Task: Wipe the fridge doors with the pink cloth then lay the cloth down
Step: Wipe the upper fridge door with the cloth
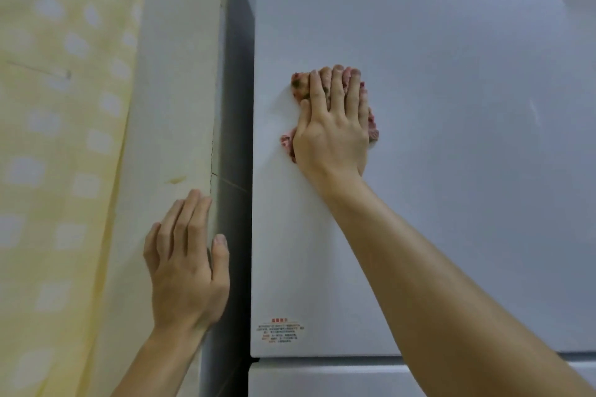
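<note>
The glossy pale grey upper fridge door (451, 138) fills the right of the view. My right hand (332, 126) presses the pink cloth (372, 126) flat against the door near its left edge, fingers straight and pointing up. Most of the cloth is hidden under the palm; bits show at the fingertips and both sides. My left hand (187, 264) rests with straight fingers on the corner of the cream wall (174, 90) left of the fridge, holding nothing.
A dark gap (233, 138) runs between the wall and the fridge side. A yellow curtain with white patches (58, 138) hangs at the far left. A red-printed label (280, 330) sits at the door's lower left corner, above the seam to a lower door (322, 379).
</note>
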